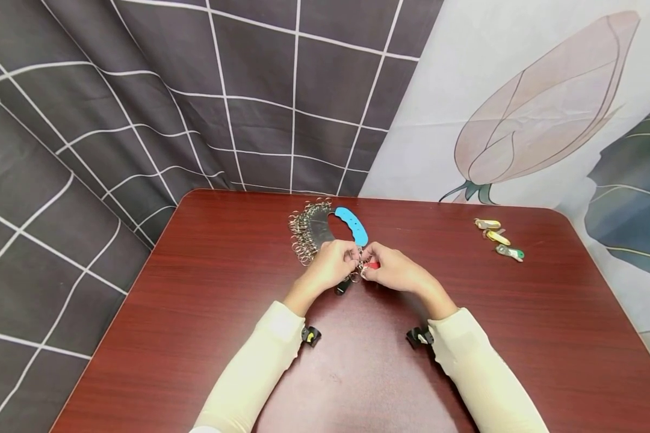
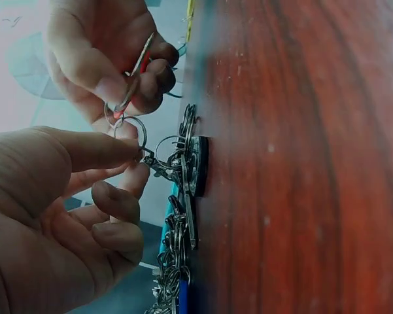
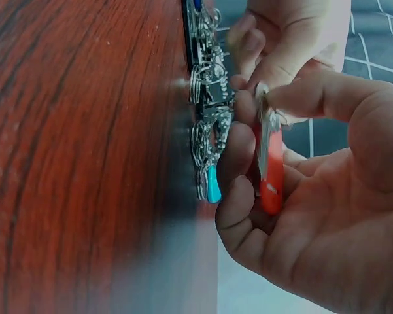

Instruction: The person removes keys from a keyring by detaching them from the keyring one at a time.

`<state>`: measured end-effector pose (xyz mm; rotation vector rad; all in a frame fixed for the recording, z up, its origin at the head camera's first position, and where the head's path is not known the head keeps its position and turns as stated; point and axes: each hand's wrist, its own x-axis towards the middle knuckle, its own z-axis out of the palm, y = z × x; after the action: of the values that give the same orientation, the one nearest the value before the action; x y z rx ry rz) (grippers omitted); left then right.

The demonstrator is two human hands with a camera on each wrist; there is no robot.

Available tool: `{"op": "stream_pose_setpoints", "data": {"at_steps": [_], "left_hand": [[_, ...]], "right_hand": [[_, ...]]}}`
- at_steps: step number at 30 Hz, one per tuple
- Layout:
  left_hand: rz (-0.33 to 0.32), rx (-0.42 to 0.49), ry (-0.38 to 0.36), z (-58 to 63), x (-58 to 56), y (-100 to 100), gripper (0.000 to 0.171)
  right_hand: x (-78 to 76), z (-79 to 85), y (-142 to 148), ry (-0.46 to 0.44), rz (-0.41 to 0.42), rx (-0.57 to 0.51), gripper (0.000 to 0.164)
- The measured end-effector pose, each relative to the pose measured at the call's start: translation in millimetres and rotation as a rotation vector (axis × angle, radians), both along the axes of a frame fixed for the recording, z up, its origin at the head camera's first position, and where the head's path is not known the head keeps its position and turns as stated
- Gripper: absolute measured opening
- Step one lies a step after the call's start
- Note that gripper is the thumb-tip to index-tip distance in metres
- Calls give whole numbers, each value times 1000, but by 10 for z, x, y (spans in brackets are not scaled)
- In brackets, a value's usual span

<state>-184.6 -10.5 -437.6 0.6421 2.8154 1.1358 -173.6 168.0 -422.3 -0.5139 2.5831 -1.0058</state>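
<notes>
My left hand (image 1: 331, 263) pinches a small metal clasp and split ring (image 2: 144, 133) between thumb and forefinger. Facing it, my right hand (image 1: 394, 270) holds a red nail clipper (image 3: 272, 173) with a silver lever, thumb and fingers closed around it. The clipper's end meets the split ring in the left wrist view. Under and behind both hands lies a curved key holder with a blue handle (image 1: 352, 225), a dark plate (image 1: 319, 225) and many metal rings (image 1: 301, 239) along its outer edge. My left hand partly covers it. A black end (image 1: 343, 287) pokes out below the hands.
Towards the table's right side lie two yellow nail clippers (image 1: 498, 238) and a green one (image 1: 510, 252). The reddish-brown table (image 1: 222, 288) ends at a dark grid-patterned curtain (image 1: 260, 126) and a pale flower-printed cloth (image 1: 433, 138).
</notes>
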Motion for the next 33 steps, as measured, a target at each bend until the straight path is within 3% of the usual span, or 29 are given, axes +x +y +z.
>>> {"op": "stream_pose_setpoints", "data": {"at_steps": [10,22,33], "left_hand": [[51,8,-6,32,-17,-23,12],[10,-7,97,72,1,-57,7],[-17,-26,141,60,9,-73,7]], "right_hand": [[-18,-11,30,107,10,19,7],[-45,-48,-6,323,-31,46,7],[-29,-74,-56,352,-46,49,4]]}}
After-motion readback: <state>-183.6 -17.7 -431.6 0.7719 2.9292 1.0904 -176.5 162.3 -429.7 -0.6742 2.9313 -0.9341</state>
